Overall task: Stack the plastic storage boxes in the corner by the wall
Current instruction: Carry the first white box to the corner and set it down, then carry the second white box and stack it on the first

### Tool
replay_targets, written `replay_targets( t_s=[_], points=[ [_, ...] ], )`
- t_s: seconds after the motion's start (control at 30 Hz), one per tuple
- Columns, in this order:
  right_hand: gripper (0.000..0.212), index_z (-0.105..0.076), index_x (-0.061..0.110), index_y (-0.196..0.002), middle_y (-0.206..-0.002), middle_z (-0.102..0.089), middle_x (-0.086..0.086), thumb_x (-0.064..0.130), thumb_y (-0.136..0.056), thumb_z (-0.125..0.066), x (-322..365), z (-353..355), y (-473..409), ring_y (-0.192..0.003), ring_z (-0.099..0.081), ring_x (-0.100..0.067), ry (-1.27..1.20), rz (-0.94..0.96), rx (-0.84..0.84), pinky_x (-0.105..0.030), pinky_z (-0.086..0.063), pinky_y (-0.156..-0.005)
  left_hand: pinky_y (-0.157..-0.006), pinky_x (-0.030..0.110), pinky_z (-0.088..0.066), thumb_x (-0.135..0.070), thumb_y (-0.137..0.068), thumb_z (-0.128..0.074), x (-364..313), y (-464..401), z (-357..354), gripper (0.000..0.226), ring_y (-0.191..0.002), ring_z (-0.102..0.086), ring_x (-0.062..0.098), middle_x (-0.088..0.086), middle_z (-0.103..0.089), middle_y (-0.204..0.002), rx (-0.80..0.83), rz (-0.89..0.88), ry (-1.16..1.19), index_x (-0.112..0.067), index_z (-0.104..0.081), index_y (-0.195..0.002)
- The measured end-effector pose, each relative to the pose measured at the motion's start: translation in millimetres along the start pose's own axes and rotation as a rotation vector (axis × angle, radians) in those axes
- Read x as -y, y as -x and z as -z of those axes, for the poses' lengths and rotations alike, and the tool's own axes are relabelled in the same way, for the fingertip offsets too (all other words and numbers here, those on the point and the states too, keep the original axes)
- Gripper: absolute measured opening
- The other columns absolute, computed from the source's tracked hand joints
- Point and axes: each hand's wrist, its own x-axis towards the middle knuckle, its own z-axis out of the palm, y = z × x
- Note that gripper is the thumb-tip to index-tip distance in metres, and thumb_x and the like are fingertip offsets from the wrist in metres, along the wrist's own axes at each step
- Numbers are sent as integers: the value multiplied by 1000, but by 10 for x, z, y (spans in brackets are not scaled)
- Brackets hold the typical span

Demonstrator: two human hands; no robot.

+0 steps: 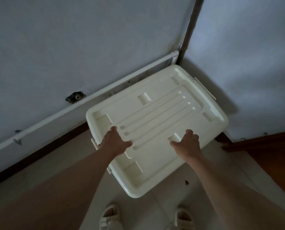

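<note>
A cream plastic storage box (pixel 156 113) with a ribbed, recessed lid stands in the corner where two pale walls meet, seen from above. My left hand (pixel 114 141) rests flat on the lid near its left front part, fingers spread. My right hand (pixel 187 143) lies on the lid's front right part, fingers apart, beside a square recess. Neither hand holds anything. White latches show on the box's left and right ends. Whatever is below the lid is hidden.
A white pipe (pixel 88 98) runs along the foot of the left wall, with a small fitting (pixel 75 96) above it. A dark vertical pipe (pixel 190 29) stands in the corner. Brown wood (pixel 261 150) lies at right. My sandalled feet (pixel 110 216) stand on pale tiles.
</note>
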Motion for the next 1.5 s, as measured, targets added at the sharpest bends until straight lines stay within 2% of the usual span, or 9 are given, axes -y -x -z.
replay_targets(
  t_s=[0.23, 0.33, 0.53, 0.77, 0.97, 1.07, 1.27, 1.4, 1.5],
  points=[
    [63, -29, 4, -137, -136, -34, -18, 22, -84, -60, -203, 192, -453, -128, -38, -33, 71, 187, 109, -37, -40, -96, -109, 44, -37, -40, -77, -72, -325, 260, -512, 88, -136, -40, 28, 7, -40, -148, -99, 129, 190, -17, -24, -147],
    [64, -29, 2, -138, -136, -34, -19, 21, -85, -60, -420, 319, -509, -127, -40, -34, 150, 267, 180, -36, -41, -94, -109, 43, -37, -40, -80, -69, -485, 539, -914, 84, -136, -40, 27, 7, -39, -149, -140, 219, 303, -17, -24, -147],
    [62, -33, 2, -134, -134, -38, -19, 20, -83, -63, -829, 410, -449, -125, -43, -34, 352, 391, 201, -37, -40, -98, -110, 42, -35, -42, -81, -65, -503, 1119, -1549, 81, -137, -38, 27, 7, -39, -149, -163, 354, 371, -18, -25, -147],
    [64, -34, -1, -134, -133, -38, -23, 21, -82, -65, -1157, 239, -9, -124, -43, -38, 422, 527, 262, -38, -39, -99, -109, 40, -36, -44, -76, -72, -201, 1742, -1841, 90, -136, -39, 28, 9, -41, -147, -230, 448, 423, -17, -24, -147],
    [64, -33, 3, -136, -136, -35, -21, 26, -84, -62, -1622, 173, 555, -126, -40, -37, 554, 697, 283, -38, -39, -100, -109, 38, -37, -44, -78, -70, 70, 2547, -2269, 86, -135, -40, 26, 8, -43, -146, -315, 473, 541, -16, -26, -146],
    [66, -33, 1, -136, -138, -34, -23, 27, -83, -62, -1926, 122, 887, -129, -37, -38, 614, 735, 266, -37, -37, -102, -109, 36, -36, -44, -78, -70, 283, 3058, -2594, 86, -135, -41, 26, 8, -43, -146, -358, 526, 632, -15, -27, -146],
    [61, -33, 2, -136, -138, -33, -22, 21, -85, -60, -2616, -121, 1689, -128, -40, -37, 687, 859, 381, -36, -39, -101, -110, 36, -36, -43, -80, -69, 716, 4067, -3409, 84, -135, -41, 28, 11, -44, -146, -380, 688, 807, -12, -28, -146],
    [59, -36, 3, -135, -135, -36, -20, 21, -84, -61, -3053, -274, 2024, -123, -44, -37, 765, 966, 430, -35, -42, -96, -108, 37, -39, -43, -78, -72, 792, 4552, -3906, 84, -134, -42, 27, 9, -46, -145, -415, 789, 897, -13, -31, -145],
    [60, -36, 4, -135, -135, -36, -20, 22, -84, -62, -3416, -328, 2209, -125, -43, -37, 817, 1026, 463, -35, -40, -99, -108, 38, -39, -43, -76, -73, 772, 4918, -4330, 85, -134, -43, 27, 8, -46, -145, -466, 859, 951, -14, -31, -144]
  ],
)
